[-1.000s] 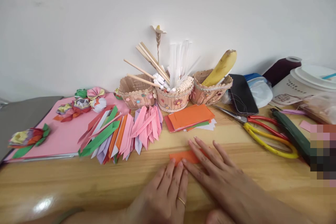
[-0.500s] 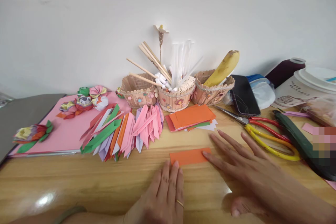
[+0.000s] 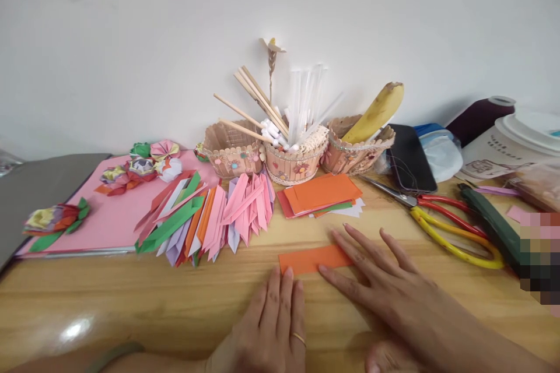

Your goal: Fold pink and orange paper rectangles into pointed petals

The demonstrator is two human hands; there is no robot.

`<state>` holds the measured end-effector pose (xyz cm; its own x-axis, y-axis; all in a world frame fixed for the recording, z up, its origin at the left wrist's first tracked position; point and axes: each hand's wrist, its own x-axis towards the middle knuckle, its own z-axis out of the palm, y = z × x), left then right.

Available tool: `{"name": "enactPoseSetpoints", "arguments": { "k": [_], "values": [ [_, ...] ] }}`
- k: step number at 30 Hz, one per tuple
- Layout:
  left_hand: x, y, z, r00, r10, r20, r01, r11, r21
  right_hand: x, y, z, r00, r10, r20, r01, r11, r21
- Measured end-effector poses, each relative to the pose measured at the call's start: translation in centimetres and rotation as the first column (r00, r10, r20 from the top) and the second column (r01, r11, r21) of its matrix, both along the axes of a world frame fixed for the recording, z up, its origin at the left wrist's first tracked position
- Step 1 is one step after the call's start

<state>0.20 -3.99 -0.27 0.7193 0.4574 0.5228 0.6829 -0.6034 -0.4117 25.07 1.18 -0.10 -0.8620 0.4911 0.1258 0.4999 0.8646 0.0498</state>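
Note:
An orange paper strip (image 3: 306, 260) lies flat on the wooden table in front of me. My left hand (image 3: 273, 323) rests palm down, its fingers stretched out and the fingertips touching the strip's near left edge. A ring is on one finger. My right hand (image 3: 385, 285) lies over the strip's right end with fingers spread; the index fingertip presses on its near edge. Behind the strip sits a stack of orange, red, green and white papers (image 3: 324, 195). Folded paper pieces (image 3: 210, 218) in pink, green, orange and purple lie in a row to the left.
Three decorated baskets (image 3: 295, 169) stand along the wall, holding sticks, clear tubes and a banana (image 3: 376, 112). Scissors (image 3: 455, 233), a black phone (image 3: 411, 157) and a lidded cup (image 3: 511, 145) are at right. Paper flowers (image 3: 142, 166) lie on pink paper (image 3: 105, 224) at left.
My right hand has slid left along the orange strip, covering its right end. My left hand has stayed nearly in place at the left end. The view has shifted slightly.

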Motion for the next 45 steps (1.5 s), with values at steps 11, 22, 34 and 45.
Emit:
{"name": "enactPoseSetpoints", "arguments": {
  "k": [11,22,34,45],
  "values": [
    [-0.5,-0.6,-0.4,0.999,0.018,-0.029,-0.018,1.000,0.011,2.8,1.3,1.1,0.997,-0.082,0.005,0.083,0.995,-0.054],
    [-0.3,-0.9,-0.4,0.998,0.039,-0.057,-0.037,0.999,0.035,3.4,2.1,3.2,0.999,-0.052,0.015,0.054,0.985,-0.166],
    [-0.5,-1.0,-0.9,0.992,0.028,-0.127,-0.025,0.999,0.024,-1.4,1.0,0.9,0.913,-0.280,-0.297,0.240,0.957,-0.163],
    [0.4,1.6,1.5,0.966,-0.108,0.236,0.151,0.973,-0.173,-2.2,-0.2,2.4,0.857,-0.182,-0.481,0.210,0.978,0.005]
  ]
}}
